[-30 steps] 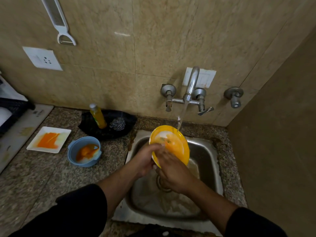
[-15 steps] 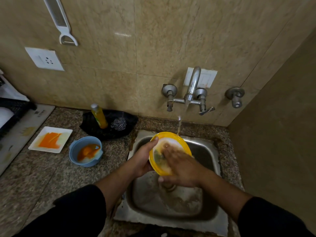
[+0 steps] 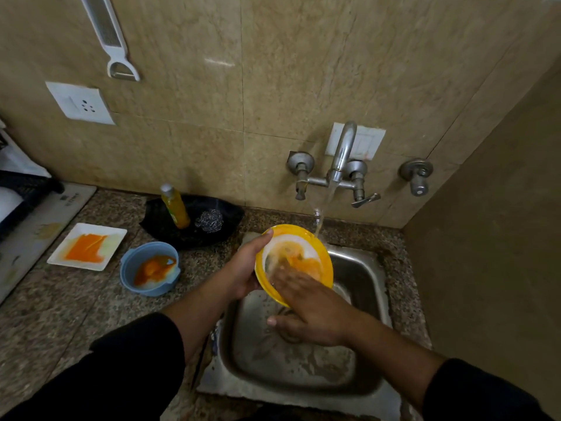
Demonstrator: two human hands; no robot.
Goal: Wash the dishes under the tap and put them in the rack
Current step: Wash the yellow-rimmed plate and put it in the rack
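The left grip (image 3: 243, 268) clasps the yellow plate (image 3: 303, 231) by its rim, tilted over the sink (image 3: 364, 278) beside the open right grip (image 3: 312, 311), whose flat fingers (image 3: 291, 279) rub its face (orange smears show); better to tip it under the stream (image 3: 318, 221) just beyond them.

text: none legible | mat (image 3: 36, 238): dark print, too blurred to read

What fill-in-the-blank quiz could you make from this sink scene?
The left hand grips a ____ plate.
The right hand rubs the plate; water runs from the ____.
The dirty bowl on the counter is ____.
The steel scrubber lies beside an orange ____.
Missing: yellow; tap; blue; bottle.
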